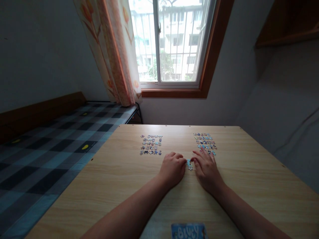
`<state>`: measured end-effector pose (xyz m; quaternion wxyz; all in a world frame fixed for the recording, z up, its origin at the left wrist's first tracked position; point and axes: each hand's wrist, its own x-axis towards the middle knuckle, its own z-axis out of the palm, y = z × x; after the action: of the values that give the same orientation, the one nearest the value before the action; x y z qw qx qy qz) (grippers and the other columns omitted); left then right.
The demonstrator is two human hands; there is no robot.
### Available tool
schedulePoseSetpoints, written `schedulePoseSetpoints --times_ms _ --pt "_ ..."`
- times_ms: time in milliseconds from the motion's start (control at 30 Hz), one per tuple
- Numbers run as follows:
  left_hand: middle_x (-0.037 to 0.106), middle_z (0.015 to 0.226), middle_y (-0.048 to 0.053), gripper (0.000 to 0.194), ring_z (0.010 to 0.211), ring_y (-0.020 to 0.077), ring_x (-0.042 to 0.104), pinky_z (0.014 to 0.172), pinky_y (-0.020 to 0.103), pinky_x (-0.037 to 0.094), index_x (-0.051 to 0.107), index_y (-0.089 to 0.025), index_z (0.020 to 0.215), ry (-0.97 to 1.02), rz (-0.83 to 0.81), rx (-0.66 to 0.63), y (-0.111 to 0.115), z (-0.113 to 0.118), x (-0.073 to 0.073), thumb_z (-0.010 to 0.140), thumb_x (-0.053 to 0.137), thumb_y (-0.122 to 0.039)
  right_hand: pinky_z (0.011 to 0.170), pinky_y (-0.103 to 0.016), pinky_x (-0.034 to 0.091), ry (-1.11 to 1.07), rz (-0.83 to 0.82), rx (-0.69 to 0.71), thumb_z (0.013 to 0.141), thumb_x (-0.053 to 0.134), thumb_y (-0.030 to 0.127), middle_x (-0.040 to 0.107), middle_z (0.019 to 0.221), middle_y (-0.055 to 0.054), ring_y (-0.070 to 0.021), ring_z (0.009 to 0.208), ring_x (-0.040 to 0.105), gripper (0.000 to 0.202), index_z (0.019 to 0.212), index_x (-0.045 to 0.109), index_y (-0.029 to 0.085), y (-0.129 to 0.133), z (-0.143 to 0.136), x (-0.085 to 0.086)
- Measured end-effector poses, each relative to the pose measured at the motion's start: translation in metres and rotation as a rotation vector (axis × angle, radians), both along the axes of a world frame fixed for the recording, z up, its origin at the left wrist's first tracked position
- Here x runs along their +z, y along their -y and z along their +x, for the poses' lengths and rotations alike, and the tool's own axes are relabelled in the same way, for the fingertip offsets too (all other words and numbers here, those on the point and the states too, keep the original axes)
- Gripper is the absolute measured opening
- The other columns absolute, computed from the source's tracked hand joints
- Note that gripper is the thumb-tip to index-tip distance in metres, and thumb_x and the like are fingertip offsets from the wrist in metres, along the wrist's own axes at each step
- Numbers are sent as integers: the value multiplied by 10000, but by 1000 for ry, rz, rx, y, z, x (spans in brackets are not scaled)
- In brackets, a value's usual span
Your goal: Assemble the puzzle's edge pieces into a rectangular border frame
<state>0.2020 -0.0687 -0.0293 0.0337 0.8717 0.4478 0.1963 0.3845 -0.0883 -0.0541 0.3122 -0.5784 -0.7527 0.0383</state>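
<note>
A small cluster of joined light-blue jigsaw puzzle pieces (189,165) lies flat on the wooden table, between my two hands. My left hand (173,168) is closed, fingers curled, with its fingertips gripping the left edge of the cluster. On the opposite side, my right hand (206,167) pinches at the upper right edge with thumb and index finger, while its other fingers stretch forward. The piece under those fingertips is mostly hidden. Loose jigsaw pieces (151,145) lie in rows at the left, and another group of loose pieces (205,141) sits just beyond my right hand.
A blue box (188,231) lettered "BLUEY" lies at the near side of the wooden table (119,186). To the left stands a bed with a checked cover (62,149). A window (174,43) and a flowered curtain (112,49) are behind the table.
</note>
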Motion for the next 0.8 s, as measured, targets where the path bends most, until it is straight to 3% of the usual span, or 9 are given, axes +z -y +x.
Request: schedulePoseSetpoints --times_ms 300,800 --pt "730 1003 51 223 947 223 594 892 390 451 748 -242 941 6 10 -2 -2 -1 -3 942 526 -255 1178 -657 189 -38 67 7 1011 338 308 656 1302 -65 -308 1431 374 334 952 657 225 0 0 1" --pt "732 988 47 221 947 222 601 888 382 461 752 -246 938 11 14 -1 -1 0 -1 935 532 -251 1180 -653 184 -9 41 2 1015 339 315 643 1321 -69 -302 1434 364 335 992 659 218 -2 0 -2"
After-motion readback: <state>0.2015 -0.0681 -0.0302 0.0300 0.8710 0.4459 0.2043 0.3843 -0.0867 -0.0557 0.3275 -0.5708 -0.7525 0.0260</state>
